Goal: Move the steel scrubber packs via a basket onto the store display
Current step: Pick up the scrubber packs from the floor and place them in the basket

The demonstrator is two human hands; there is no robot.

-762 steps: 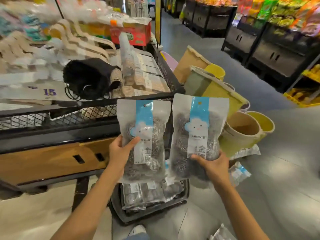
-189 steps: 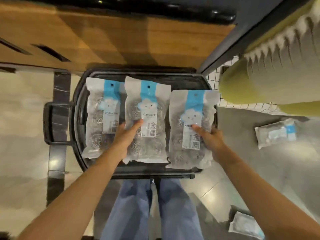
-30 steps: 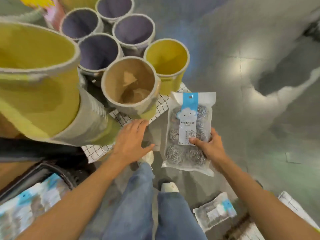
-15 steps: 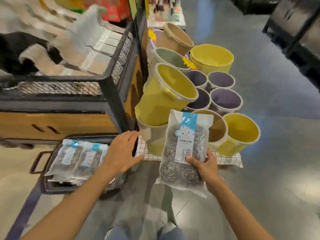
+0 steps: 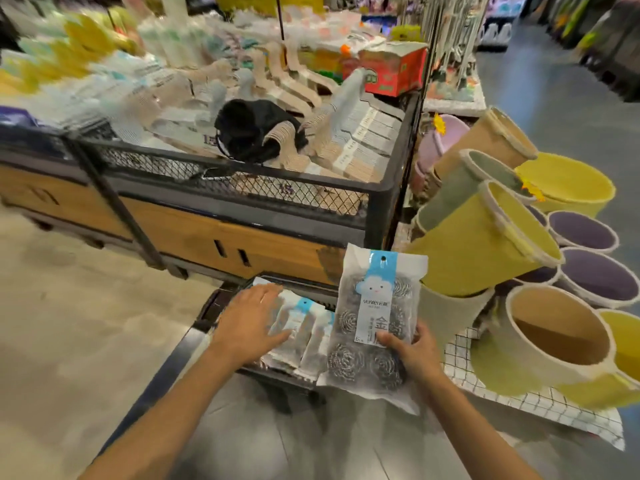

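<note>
My right hand [image 5: 414, 351] grips a clear steel scrubber pack [image 5: 375, 306] with a blue cloud label, held upright at its lower right edge. Just left of it, a black basket [image 5: 207, 308] sits on the floor with several more scrubber packs [image 5: 301, 327] lying flat inside. My left hand [image 5: 251, 320] hovers with straight fingers over the packs in the basket; contact is unclear. Beyond the basket stands the store display [image 5: 242, 199], a black mesh-sided bin on a wooden base.
The display bin holds hangers, a black pouch [image 5: 256, 128] and a red box [image 5: 394, 69]. Yellow, purple and tan tubs [image 5: 557, 332] stand and lean on a checked mat [image 5: 526, 400] at the right. Grey aisle floor stretches beyond them.
The view has tilted up, so the display top shows. My right hand still holds the same pack. My left hand has moved over the packs in the basket.
</note>
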